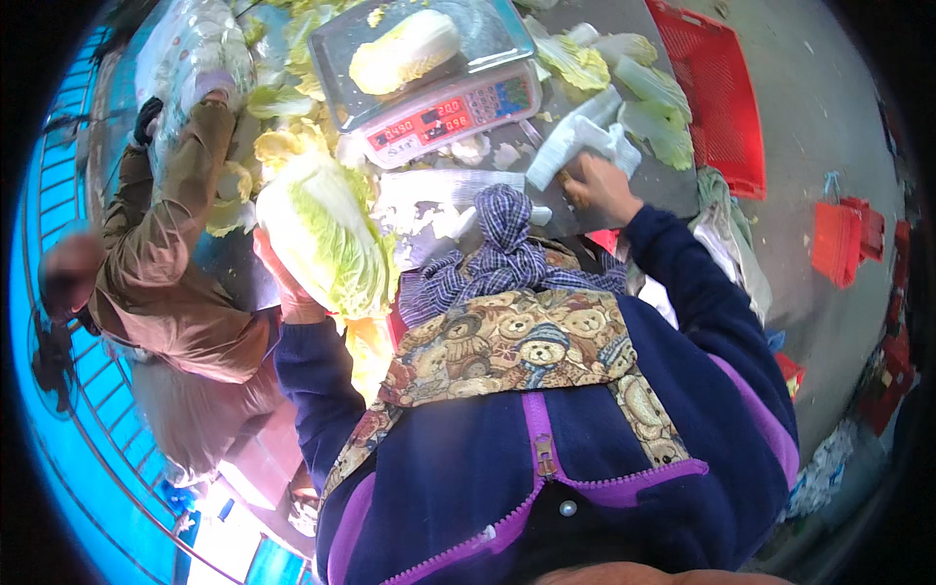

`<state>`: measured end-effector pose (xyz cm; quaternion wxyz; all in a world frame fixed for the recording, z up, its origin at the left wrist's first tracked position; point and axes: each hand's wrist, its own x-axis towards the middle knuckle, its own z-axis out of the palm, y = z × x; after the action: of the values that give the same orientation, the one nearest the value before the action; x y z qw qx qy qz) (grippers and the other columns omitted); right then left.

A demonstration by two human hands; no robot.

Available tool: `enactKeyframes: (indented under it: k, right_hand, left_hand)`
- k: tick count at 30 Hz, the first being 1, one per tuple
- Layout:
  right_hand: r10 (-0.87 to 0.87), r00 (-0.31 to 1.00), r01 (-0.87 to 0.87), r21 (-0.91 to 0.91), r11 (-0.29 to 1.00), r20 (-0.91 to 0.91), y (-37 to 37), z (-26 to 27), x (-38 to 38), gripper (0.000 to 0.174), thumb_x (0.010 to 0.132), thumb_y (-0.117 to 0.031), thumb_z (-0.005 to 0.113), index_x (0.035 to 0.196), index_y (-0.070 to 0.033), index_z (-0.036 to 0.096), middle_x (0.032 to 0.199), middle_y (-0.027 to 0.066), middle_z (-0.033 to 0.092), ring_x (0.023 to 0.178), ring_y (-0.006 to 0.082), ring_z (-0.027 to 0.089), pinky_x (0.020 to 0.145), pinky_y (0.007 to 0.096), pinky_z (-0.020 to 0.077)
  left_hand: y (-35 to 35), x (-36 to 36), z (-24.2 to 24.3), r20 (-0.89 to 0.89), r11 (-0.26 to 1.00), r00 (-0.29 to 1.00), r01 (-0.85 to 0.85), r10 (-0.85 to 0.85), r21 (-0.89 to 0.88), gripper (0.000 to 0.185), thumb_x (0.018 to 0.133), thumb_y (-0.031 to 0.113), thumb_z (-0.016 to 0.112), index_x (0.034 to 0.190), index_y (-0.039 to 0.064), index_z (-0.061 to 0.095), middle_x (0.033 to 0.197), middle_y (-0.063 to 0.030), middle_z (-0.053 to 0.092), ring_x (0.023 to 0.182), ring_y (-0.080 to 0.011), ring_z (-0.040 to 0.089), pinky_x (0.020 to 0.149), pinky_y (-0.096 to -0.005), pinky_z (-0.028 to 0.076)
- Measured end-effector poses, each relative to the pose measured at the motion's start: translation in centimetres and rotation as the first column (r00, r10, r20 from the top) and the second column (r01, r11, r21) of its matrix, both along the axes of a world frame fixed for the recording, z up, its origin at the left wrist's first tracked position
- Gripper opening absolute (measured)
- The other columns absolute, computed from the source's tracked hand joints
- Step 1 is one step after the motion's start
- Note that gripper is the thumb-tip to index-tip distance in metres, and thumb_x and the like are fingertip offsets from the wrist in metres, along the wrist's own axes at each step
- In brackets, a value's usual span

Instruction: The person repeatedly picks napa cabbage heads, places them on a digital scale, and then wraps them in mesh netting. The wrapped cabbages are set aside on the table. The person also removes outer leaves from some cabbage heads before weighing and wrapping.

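My left hand supports a napa cabbage from its left side, with pale green leaves facing up and the fingers partly hidden beneath it. To the right, my right hand is curled low over the dark tabletop. A small brown piece shows at its fingertips; I cannot tell whether it is a handle in the grip. Just above that hand lies a crumpled pale-blue sheet. Another napa cabbage lies on the pan of a lit digital scale, beyond both hands.
Loose cabbage leaves are scattered around the scale. A red plastic crate stands at the table's right, and red baskets are farther out on the floor. On the left, a co-worker in a brown jacket reaches toward a clear plastic bag.
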<state>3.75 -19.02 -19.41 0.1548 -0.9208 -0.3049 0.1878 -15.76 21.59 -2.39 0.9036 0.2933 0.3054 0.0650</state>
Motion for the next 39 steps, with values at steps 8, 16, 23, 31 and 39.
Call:
enactKeyframes:
  k: [8,16,23,31,39]
  right_hand:
    - [-0.146,0.803,0.279,0.148,0.949,-0.578,2.8,-2.4,-0.6,0.034,0.074,-0.015,0.062,0.104,-0.001,0.053,0.090,0.0147,0.060,0.078,0.0308,0.060,0.070,0.0374,0.0501]
    - [0.077,-0.612,0.536,-0.341,0.772,-0.787,4.0,10.4,-0.6,0.020,0.089,-0.018,0.047,0.098,-0.001,0.053,0.078,0.0048,0.053,0.063,0.0146,0.051,0.059,0.0240,0.0468]
    - [0.294,0.370,0.236,0.395,0.888,-0.881,10.5,19.5,-2.8,0.015,0.093,-0.020,0.052,0.093,-0.005,0.050,0.069,0.0004,0.051,0.048,0.0081,0.047,0.043,0.0221,0.0383]
    - [0.635,0.696,-0.374,0.587,0.718,-0.334,21.6,21.3,-7.5,0.024,0.088,-0.023,0.060,0.090,-0.001,0.050,0.055,0.0086,0.047,0.049,0.0202,0.051,0.047,0.0353,0.0375]
    - [0.674,0.629,-0.563,0.372,0.738,-0.387,26.8,19.9,-9.3,0.021,0.077,-0.021,0.061,0.081,-0.001,0.055,0.060,0.0163,0.057,0.060,0.0385,0.059,0.054,0.0461,0.0440]
  left_hand:
    - [0.7,-4.8,-2.9,0.102,0.987,0.995,0.011,0.005,-0.158,0.086,0.081,0.065,0.056,0.138,0.004,0.039,0.135,-0.0139,0.050,0.118,-0.0289,0.052,0.102,-0.0437,0.042]
    - [-1.2,-6.6,-4.6,-0.085,0.996,0.993,-0.086,0.088,0.021,0.058,0.094,0.039,0.053,0.135,0.000,0.043,0.132,-0.0138,0.052,0.117,-0.0249,0.053,0.101,-0.0378,0.042]
    - [1.5,-3.8,0.5,-0.140,0.864,0.911,0.411,-0.387,0.291,0.092,0.066,0.039,0.076,0.139,-0.002,0.036,0.130,-0.0145,0.051,0.120,-0.0252,0.049,0.102,-0.0359,0.039]
    - [2.6,-6.0,2.4,-0.184,0.762,0.854,0.517,-0.486,0.391,0.094,0.058,0.032,0.080,0.135,-0.003,0.039,0.126,-0.0116,0.053,0.116,-0.0225,0.049,0.100,-0.0330,0.038]
    - [2.4,-9.2,3.2,-0.219,0.842,0.933,0.353,-0.285,0.407,0.084,0.061,0.022,0.079,0.134,0.001,0.043,0.123,-0.0102,0.053,0.116,-0.0208,0.048,0.097,-0.0331,0.040]
